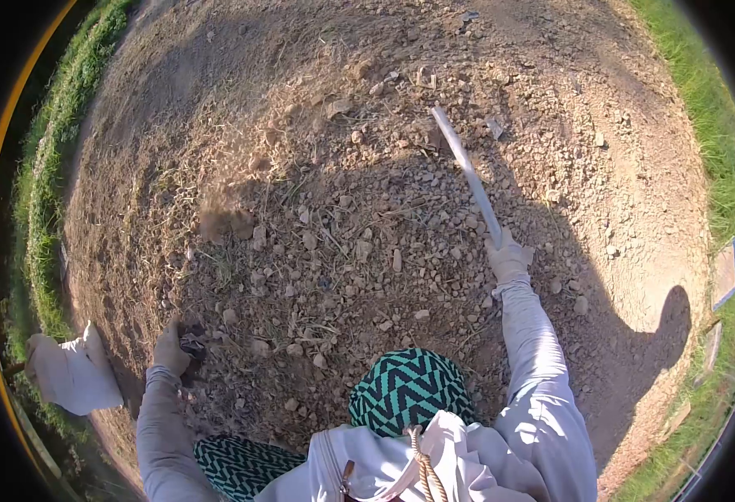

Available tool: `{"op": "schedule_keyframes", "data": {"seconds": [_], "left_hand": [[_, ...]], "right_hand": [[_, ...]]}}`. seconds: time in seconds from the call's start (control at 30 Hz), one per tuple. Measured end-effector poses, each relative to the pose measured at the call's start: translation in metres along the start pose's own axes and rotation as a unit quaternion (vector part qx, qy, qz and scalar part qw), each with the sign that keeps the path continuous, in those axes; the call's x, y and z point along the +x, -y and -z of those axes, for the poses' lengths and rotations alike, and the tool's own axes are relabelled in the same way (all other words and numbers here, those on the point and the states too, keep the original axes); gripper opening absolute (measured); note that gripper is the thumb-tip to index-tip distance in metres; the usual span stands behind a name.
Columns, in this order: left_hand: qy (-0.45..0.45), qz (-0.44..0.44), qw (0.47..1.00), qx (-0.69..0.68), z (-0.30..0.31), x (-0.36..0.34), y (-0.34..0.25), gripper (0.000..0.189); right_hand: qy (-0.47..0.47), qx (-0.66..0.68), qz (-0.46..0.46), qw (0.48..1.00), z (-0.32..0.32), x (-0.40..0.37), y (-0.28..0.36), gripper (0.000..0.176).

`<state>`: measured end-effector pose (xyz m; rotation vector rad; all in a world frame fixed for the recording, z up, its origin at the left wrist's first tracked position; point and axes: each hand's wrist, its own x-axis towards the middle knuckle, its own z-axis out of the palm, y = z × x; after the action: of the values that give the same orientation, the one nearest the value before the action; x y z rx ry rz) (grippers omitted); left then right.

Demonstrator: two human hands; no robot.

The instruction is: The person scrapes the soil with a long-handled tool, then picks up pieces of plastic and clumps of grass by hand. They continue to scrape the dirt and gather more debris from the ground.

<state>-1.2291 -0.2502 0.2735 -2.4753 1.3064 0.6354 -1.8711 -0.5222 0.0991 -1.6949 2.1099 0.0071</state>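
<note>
My right hand, in a pale glove, is closed round the near end of a long pale grey stick. The stick slants up and slightly left over the stony soil, its far end among clods. Low at the left, my left hand reaches down close to the ground with its fingers curled. A dark crumpled clump lies right at those fingers, and I cannot tell what it is. Loose stones, clods and dry stalks cover the soil between my hands.
A white sack stands at the left, near a strip of green plants. Grass borders the soil on the right, with a light panel beside it. My patterned knees are at the bottom; shadow falls to the right.
</note>
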Motion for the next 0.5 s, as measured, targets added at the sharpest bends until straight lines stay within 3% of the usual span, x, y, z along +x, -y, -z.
{"op": "schedule_keyframes", "data": {"seconds": [0.03,0.13,0.27,0.3,0.4,0.5], "left_hand": [[-0.020,-0.006,1.000,0.018,0.021,-0.001,0.004,0.084],[-0.029,0.015,0.995,0.092,0.087,-0.002,-0.004,0.082],[0.000,0.040,0.989,0.142,0.158,0.007,-0.072,0.053],[-0.016,-0.009,0.988,0.150,0.167,0.007,-0.094,0.042],[-0.077,-0.147,0.971,0.169,0.175,0.026,-0.141,0.036],[-0.028,-0.197,0.963,0.179,0.179,0.052,-0.218,0.039]], "right_hand": [[-0.014,0.018,-0.023,0.999,-0.015,0.000,-0.025,0.045],[-0.045,0.045,-0.092,0.994,-0.043,-0.004,-0.065,0.042],[-0.047,0.049,-0.116,0.991,-0.046,-0.002,-0.072,0.043],[-0.031,0.068,-0.118,0.990,-0.041,-0.001,-0.070,0.044],[-0.004,0.072,-0.122,0.990,-0.035,-0.001,-0.069,0.044],[0.014,0.074,-0.127,0.989,-0.033,-0.004,-0.067,0.045]]}}
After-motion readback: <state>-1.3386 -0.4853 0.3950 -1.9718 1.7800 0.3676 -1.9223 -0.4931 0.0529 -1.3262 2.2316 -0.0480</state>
